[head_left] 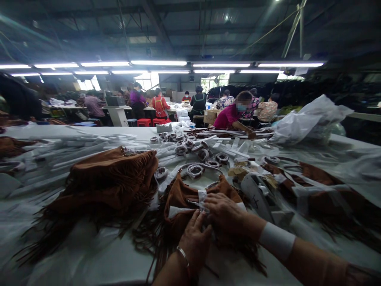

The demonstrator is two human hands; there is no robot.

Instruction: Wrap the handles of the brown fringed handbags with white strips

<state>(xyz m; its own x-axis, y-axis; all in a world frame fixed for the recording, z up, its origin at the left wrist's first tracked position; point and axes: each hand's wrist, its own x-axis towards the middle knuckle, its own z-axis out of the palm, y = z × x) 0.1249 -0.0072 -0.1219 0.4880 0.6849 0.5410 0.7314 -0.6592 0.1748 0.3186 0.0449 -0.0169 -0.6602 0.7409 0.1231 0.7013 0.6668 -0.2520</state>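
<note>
A brown fringed handbag (178, 190) lies in front of me on the table, its wrapped strap looping up behind it. A white strip (202, 195) crosses the middle of the bag's opening, and white wrapping shows along the opening on both sides. My left hand (195, 238), with a bangle at the wrist, pinches at the strip's lower end. Over the bag's right half, my right hand (224, 214) lies with fingers stretched out, their tips touching the strip's edge. A white band circles the right forearm. What lies under the palms is hidden.
Stacked brown fringed bags (110, 174) lie at left, and another strap-wrapped bag (321, 186) at right. A grey tape dispenser (256, 194) stands close by my right hand. Wrapped strap coils (195, 171) and white strips lie behind. A co-worker (228, 115) leans over the far edge.
</note>
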